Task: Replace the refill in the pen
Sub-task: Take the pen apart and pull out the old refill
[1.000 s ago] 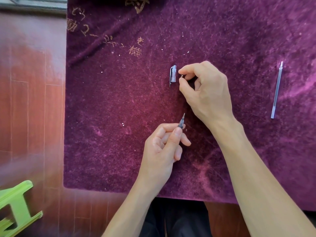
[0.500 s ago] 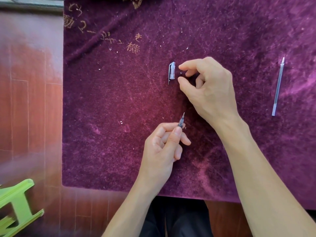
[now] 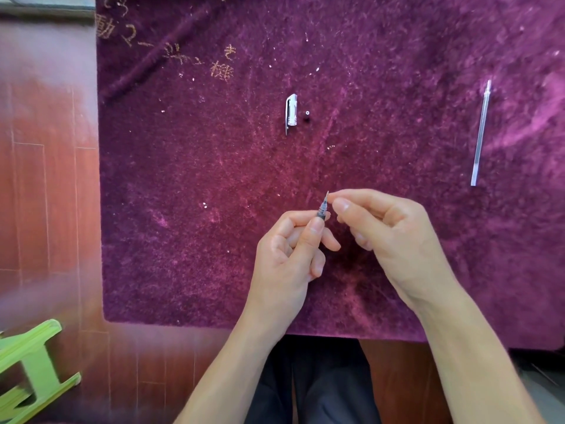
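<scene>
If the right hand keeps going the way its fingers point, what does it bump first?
Probably the pen tip held in the left hand. The right hand points left, its fingertips almost touching it already.

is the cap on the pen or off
Off. The cap lies alone on the cloth, apart from the pen in the left hand.

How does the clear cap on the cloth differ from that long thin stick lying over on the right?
The cap is short and stubby with a clip along its side; the refill is long and needle-thin. The cap lies mid-cloth, the refill near the right edge. Both look clear and lie untouched on the purple cloth.
</scene>
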Demonstrator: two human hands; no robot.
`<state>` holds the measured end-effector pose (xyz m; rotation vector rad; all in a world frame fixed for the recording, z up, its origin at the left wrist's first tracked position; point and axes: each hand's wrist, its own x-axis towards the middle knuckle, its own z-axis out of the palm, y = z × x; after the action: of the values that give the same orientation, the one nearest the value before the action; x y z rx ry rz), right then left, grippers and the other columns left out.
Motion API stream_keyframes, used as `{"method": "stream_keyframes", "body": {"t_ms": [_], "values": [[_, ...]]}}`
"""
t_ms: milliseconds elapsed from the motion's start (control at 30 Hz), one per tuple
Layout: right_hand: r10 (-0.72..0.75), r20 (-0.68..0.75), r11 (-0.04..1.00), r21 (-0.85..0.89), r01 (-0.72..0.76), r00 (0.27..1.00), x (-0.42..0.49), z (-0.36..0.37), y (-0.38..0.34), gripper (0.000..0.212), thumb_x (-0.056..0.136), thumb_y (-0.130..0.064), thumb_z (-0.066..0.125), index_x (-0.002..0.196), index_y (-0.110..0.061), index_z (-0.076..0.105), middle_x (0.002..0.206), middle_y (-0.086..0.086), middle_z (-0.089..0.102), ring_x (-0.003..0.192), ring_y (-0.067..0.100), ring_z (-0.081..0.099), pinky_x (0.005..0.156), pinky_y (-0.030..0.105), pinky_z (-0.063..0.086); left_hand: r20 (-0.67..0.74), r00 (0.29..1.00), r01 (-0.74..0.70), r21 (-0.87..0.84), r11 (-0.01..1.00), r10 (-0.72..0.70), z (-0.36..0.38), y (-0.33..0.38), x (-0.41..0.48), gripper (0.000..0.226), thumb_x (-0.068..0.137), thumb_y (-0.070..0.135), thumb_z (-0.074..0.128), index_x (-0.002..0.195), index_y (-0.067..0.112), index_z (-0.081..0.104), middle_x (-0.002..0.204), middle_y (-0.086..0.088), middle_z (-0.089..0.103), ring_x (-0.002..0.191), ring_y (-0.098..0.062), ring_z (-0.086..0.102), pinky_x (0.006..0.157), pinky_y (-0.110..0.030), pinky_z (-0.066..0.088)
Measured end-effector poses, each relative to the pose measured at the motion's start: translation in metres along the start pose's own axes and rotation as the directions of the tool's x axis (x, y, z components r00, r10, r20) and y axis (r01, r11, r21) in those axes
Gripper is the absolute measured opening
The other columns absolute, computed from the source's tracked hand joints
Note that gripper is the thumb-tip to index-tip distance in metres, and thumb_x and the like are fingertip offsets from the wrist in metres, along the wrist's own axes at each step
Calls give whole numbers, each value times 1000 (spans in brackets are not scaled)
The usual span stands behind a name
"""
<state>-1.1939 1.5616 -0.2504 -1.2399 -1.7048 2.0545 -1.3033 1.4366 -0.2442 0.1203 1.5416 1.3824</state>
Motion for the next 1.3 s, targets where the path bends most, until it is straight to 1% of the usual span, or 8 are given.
{"method": "stream_keyframes", "body": {"t_ms": [433,633,733,800,867,967,1133,1300], "values": [[55,18,998,41,-55,998,-10,-10,7,10,100,-13,73,100,-13,83,69,-21,73,63,-9,66,62,4,48,26,1000,13,21,1000,-14,11,-14,-16,20,106,17,52,111,2,64,79,-2,71,48,-6,47,44,-17,37],[87,-48,994,67,-84,995,-4,-12,3,11,97,-28,76,96,-21,84,63,-21,65,60,-3,56,62,10,47,40,999,8,21,1000,-9,13,-16,-20,18,105,20,53,111,9,66,79,0,72,49,-5,47,45,-16,39],[102,-59,990,105,-95,993,2,-13,-3,16,95,-36,76,97,-23,84,69,11,66,60,3,49,60,18,45,39,999,8,19,1000,-8,13,-16,-20,18,105,21,54,111,11,67,80,0,72,50,-5,48,46,-16,39],[91,-58,989,121,-83,994,7,-14,-8,16,96,-35,75,98,-22,84,93,36,67,61,6,49,59,19,44,35,999,7,20,1000,-8,14,-17,-19,18,105,21,54,112,11,67,80,0,72,50,-5,47,46,-16,39],[79,-69,989,130,-70,994,11,-16,-13,15,97,-34,75,97,-22,84,102,42,65,61,6,49,58,19,43,30,1000,7,15,1000,-7,14,-17,-19,18,105,21,54,112,11,67,79,0,72,50,-6,47,46,-16,39],[66,-92,988,143,-53,994,19,-21,-17,14,98,-32,74,97,-22,84,101,36,69,61,7,49,58,18,42,34,999,8,12,1000,-8,15,-17,-19,17,105,21,54,111,12,67,79,0,72,51,-7,47,46,-17,39],[46,-133,983,183,-21,990,34,-29,-26,13,99,-28,74,98,-19,83,90,2,79,61,7,48,57,16,42,41,999,14,22,1000,-15,15,-16,-18,17,105,22,54,110,15,68,80,0,71,52,-8,46,47,-17,40],[25,-181,982,187,9,983,45,-37,-36,11,99,-27,74,96,-21,83,91,0,79,61,7,49,57,17,41,42,999,27,19,999,-27,15,-14,-17,17,104,23,55,109,15,69,80,-1,71,51,-8,46,47,-16,39]]}}
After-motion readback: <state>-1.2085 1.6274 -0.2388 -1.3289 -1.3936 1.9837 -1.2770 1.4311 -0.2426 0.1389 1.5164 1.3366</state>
